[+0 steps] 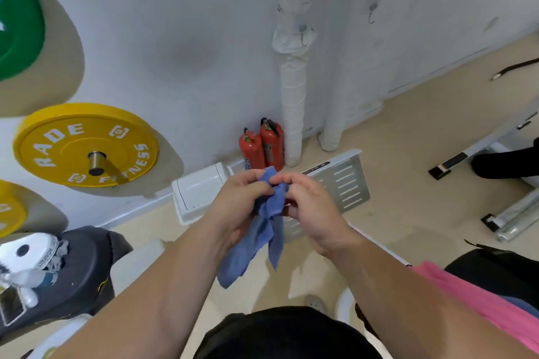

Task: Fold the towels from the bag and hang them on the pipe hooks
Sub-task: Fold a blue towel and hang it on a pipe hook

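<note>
Pinching blue towel [271, 213] top btwn both hands' fingers, L hand [233, 207], R hand [309, 213], rest hanging below

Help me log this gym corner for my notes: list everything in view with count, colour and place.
towel: 1, blue, hanging from both hands, centre
pipes: 2, white-wrapped, upright in the wall corner
hooks: 2, grey, one on the left pipe, one further right
fire extinguishers: 2, red, on the floor beside the pipes
weight plates: 3, two yellow and one green, on the left wall
box: 1, white, on the floor by the wall
slotted panel: 1, grey, on the floor behind the hands
cloth: 1, pink, lower right
left hand: 1, grips the towel's top
right hand: 1, pinches the towel's top
</note>
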`<move>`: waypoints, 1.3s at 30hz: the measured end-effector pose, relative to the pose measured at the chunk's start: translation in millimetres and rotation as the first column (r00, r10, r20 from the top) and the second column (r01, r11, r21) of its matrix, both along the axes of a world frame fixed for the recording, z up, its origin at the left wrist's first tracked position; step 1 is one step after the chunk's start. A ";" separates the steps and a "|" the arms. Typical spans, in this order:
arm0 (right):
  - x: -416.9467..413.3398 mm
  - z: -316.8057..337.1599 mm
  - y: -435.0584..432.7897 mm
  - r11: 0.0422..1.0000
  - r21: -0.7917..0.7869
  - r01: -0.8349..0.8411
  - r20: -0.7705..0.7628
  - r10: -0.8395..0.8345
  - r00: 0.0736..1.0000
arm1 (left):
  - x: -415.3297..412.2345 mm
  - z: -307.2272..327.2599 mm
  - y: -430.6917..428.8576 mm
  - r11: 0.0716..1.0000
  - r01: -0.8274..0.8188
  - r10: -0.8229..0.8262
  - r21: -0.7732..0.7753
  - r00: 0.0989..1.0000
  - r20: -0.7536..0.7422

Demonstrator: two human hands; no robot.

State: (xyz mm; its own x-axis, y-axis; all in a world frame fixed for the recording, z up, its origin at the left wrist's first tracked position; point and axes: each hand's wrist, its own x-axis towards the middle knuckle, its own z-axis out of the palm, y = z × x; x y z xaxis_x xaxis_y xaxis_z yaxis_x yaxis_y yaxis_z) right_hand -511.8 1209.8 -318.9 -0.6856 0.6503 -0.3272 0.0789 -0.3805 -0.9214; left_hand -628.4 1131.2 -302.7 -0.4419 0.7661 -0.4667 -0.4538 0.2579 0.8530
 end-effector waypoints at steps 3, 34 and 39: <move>10.4 4.5 26.0 0.991 -0.123 -0.045 -0.120 0.030 0.992 | 6.2 5.7 11.4 0.995 -0.082 0.083 0.051 0.996 -0.022; -11.5 16.6 78.1 0.928 0.371 0.034 -0.020 -0.028 0.999 | -26.7 10.3 58.4 0.993 0.006 0.011 0.120 0.990 -0.138; -14.7 19.3 79.2 0.943 0.332 0.024 -0.048 -0.008 0.999 | -35.1 12.3 54.3 0.990 0.101 -0.077 0.098 0.972 -0.224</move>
